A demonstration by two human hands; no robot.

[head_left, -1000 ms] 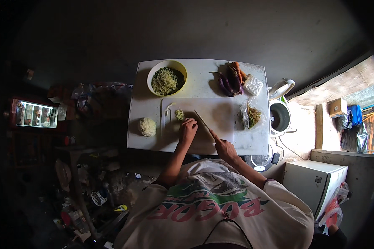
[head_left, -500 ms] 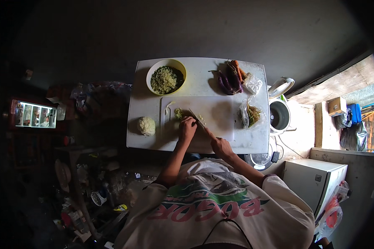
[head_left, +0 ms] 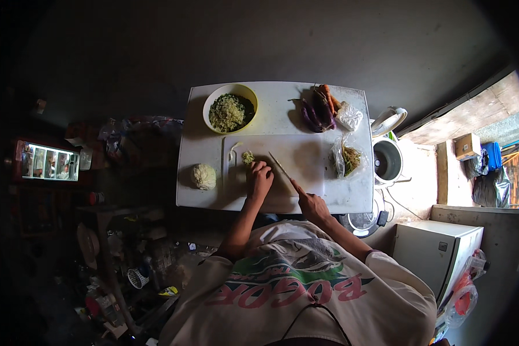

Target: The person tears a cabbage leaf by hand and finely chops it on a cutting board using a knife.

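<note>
My right hand (head_left: 310,203) has its fingers closed around the handle of a knife (head_left: 282,169), blade pointing to 11 o'clock across the white cutting board (head_left: 305,155). My left hand (head_left: 259,180), fingers curled, rests on the board just below a small pale-green chopped heap (head_left: 247,157). At 9 o'clock on the white surface (head_left: 196,150) sits a cauliflower piece (head_left: 203,176). At 3 o'clock lies a clear bag (head_left: 346,159) of greens. Farther off, a yellow bowl (head_left: 236,90) holds chopped vegetable; eggplants (head_left: 317,112) and a carrot lie at 1 o'clock.
</note>
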